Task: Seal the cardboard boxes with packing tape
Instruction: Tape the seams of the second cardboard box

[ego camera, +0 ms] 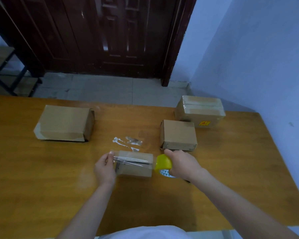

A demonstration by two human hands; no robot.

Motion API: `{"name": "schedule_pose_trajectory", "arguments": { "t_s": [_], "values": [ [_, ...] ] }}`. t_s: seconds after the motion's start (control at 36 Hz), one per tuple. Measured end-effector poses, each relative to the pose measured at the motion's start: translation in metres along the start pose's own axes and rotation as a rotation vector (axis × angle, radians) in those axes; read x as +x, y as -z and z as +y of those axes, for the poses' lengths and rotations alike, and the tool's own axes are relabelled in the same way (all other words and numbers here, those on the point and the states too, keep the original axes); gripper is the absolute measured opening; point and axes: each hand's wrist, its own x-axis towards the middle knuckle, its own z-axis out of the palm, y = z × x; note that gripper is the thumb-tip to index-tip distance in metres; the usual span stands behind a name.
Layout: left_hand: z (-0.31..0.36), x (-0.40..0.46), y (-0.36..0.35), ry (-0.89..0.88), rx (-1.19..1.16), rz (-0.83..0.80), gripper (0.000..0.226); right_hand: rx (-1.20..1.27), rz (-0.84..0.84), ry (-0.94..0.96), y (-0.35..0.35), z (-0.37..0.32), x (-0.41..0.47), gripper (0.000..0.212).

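Observation:
A small cardboard box [134, 168] lies on the wooden table [41, 169] in front of me. A strip of clear packing tape [131, 159] is stretched across its top. My left hand [104, 167] pinches the tape's free end at the box's left end. My right hand [181, 163] grips a yellow tape dispenser [163, 163] with its roll at the box's right end. Three other boxes sit on the table: a large one [64, 122] at the left, a small one [179, 133] right of centre, and a taped one [199, 109] at the back right.
Crumpled scraps of clear tape [127, 141] lie on the table just beyond the small box. A dark wooden door [102, 35] and tiled floor are behind the table. A blue wall [257, 57] runs along the right. A metal frame [9, 73] stands at the far left.

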Motion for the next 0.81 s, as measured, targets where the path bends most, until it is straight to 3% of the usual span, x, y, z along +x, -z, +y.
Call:
{"name": "schedule_pose_trajectory", "arguments": {
  "t_s": [0.25, 0.33, 0.69, 0.81],
  "values": [
    [-0.011, -0.001, 0.003, -0.033, 0.047, 0.001, 0.027, -0.049, -0.012, 0.0, -0.006, -0.003, 0.007, 0.05],
    [-0.009, -0.002, 0.003, 0.005, 0.045, 0.012, 0.028, -0.047, -0.024, 0.002, -0.009, -0.005, 0.011, 0.056],
    [-0.011, -0.001, 0.004, 0.08, 0.01, 0.012, 0.023, -0.031, -0.007, 0.013, -0.026, -0.006, 0.017, 0.047],
    [-0.017, 0.003, 0.005, 0.18, -0.045, -0.024, 0.019, -0.018, -0.02, 0.012, -0.03, -0.003, 0.02, 0.049]
  ]
}}
